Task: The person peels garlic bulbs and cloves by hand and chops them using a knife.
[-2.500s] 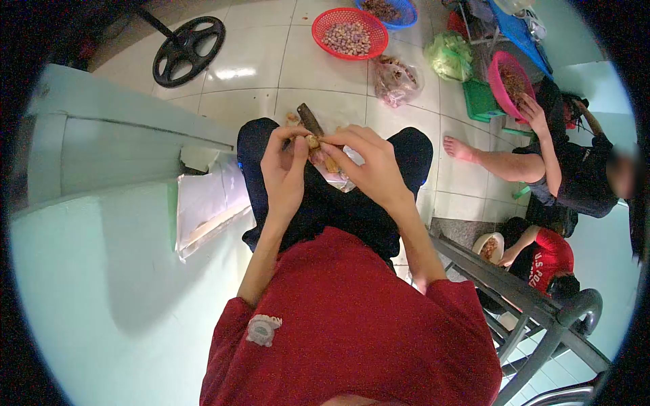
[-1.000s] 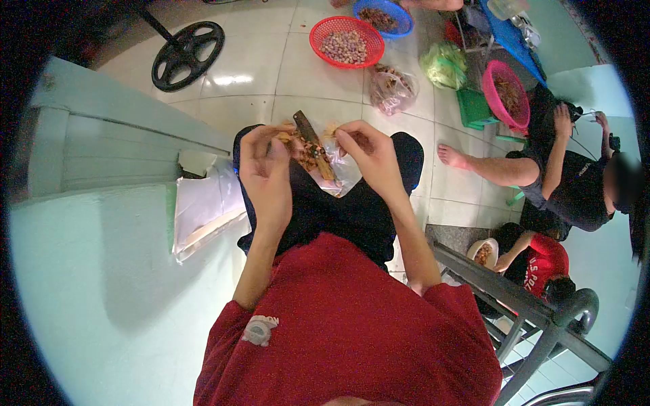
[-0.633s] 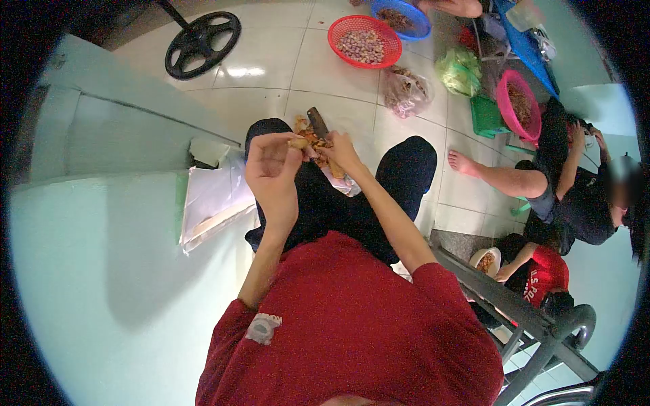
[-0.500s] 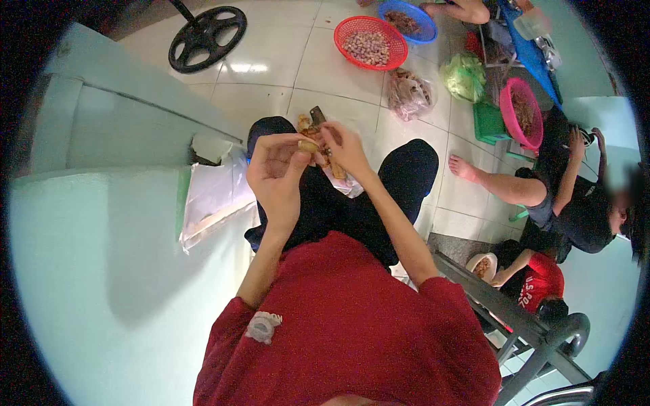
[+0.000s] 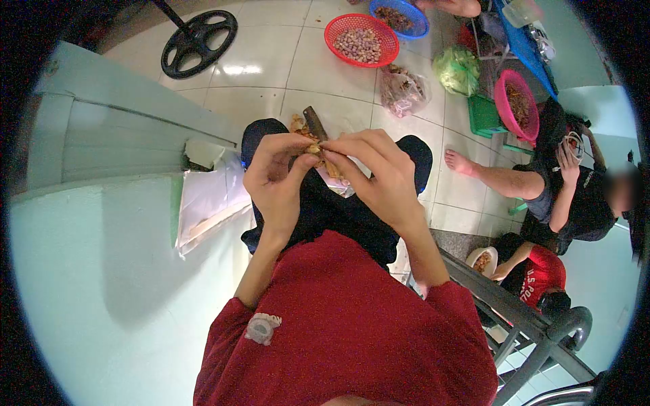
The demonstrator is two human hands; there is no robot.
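My left hand (image 5: 276, 172) is closed in a pinch, thumb and fingers gripping a small yellowish bulb (image 5: 314, 149). Opposite it, the fingertips of my right hand (image 5: 376, 169) pinch the same bulb, and the two hands nearly meet. Just beyond the fingers a dark, broad knife blade (image 5: 313, 122) shows. Its lower part is hidden by my hands, so I cannot tell whether a finger touches it. Orange-brown peelings (image 5: 298, 125) lie beside the blade, between my knees and partly covered by my hands.
Ahead on the tiles stand a red basket (image 5: 329, 42) of pale purple bulbs, a blue basket (image 5: 425, 26), a clear bag (image 5: 404, 95) and a green bag (image 5: 456, 71). A pink basket (image 5: 501, 101) rests by a green crate (image 5: 484, 116). People sit right, near a metal railing (image 5: 497, 291).
My right hand has turned and come in over the bulb, its fingers now pinching it alongside my left. The view has shifted slightly. A seated person's hand at right has moved.
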